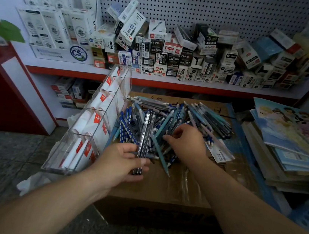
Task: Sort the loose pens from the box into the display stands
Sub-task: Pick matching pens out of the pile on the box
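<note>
Atop the box (159, 189), blue, teal and dark pens (171, 119) lie jumbled.

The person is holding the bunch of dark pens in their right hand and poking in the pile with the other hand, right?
Not quite. The head view shows the bunch of dark pens held in the left hand; it is the right hand that pokes in the pile.

Obscured items, pen sorting
Right hand (186, 141) fingertips partly hidden among pens (169, 117); books (295, 140) cut at right edge; shelf boxes (178, 56) print unreadable.
</note>
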Demonstrator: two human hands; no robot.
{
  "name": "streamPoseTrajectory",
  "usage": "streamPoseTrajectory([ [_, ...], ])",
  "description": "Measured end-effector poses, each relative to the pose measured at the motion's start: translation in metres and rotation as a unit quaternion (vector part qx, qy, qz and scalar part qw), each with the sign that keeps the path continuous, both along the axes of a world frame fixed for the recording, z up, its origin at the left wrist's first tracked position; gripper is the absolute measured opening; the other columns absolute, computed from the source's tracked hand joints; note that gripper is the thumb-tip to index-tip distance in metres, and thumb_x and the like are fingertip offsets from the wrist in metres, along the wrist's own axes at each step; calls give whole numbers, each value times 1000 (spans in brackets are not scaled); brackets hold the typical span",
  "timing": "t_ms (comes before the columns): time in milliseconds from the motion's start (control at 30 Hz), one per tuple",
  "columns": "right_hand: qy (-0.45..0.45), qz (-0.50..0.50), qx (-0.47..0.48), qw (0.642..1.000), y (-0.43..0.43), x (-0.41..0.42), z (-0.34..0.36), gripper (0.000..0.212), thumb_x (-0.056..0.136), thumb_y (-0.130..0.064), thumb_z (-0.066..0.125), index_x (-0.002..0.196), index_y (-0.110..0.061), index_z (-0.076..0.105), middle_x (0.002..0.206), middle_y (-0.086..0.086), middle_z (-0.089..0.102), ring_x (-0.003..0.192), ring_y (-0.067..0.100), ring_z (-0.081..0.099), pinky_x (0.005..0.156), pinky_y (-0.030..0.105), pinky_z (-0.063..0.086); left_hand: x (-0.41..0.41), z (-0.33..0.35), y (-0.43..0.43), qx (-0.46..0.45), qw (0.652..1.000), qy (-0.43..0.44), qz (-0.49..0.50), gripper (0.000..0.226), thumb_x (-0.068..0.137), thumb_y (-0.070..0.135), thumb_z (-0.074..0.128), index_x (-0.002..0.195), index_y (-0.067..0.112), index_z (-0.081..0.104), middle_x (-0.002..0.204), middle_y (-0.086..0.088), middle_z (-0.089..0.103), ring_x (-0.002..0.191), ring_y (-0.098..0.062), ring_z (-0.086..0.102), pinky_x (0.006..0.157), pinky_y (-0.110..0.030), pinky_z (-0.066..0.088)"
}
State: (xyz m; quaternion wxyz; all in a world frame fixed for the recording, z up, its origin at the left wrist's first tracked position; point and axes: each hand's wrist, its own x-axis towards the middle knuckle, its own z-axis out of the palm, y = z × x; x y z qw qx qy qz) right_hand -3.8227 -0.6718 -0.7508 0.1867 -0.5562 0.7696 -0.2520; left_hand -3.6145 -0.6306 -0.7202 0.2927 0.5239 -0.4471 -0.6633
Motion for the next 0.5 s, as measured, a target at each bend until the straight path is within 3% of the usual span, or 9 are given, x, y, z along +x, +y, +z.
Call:
streamPoseTrajectory([
  [200, 23, -33, 19, 999, -9, 11, -3, 36, 86, -52, 74, 88, -21, 57, 74, -3, 63, 63, 13, 61, 57, 33, 55, -4, -4, -6, -5, 1000, 2, -1, 31, 90, -3, 69, 104, 22, 59, 110, -16, 73, 86, -21, 77, 71, -38, 64],
  [267, -9, -44, 27, 999, -11, 12, -1, 34, 86, -48, 76, 88, -19, 58, 75, 0, 64, 64, 14, 62, 55, 32, 53, -4, -6, -9, -2, 1000, 1, -2, 31, 90, -3, 69, 111, 19, 61, 107, -13, 75, 88, -21, 77, 72, -37, 63],
  [367, -72, -57, 35, 995, -12, 11, 0, 32, 85, -41, 80, 87, -16, 60, 78, 4, 65, 69, 17, 63, 59, 34, 55, -3, -9, -14, 8, 1000, -4, -1, 51, 91, -2, 70, 138, 6, 53, 116, -16, 72, 90, -21, 77, 70, -35, 62],
  [500, -149, -85, 12, 985, -8, 7, 3, 33, 83, -37, 83, 92, -17, 58, 84, 2, 63, 73, 13, 61, 59, 28, 48, -4, -11, -16, 15, 1000, 8, 4, 59, 90, -1, 70, 144, 3, 47, 134, -23, 60, 90, -22, 77, 68, -33, 62],
])
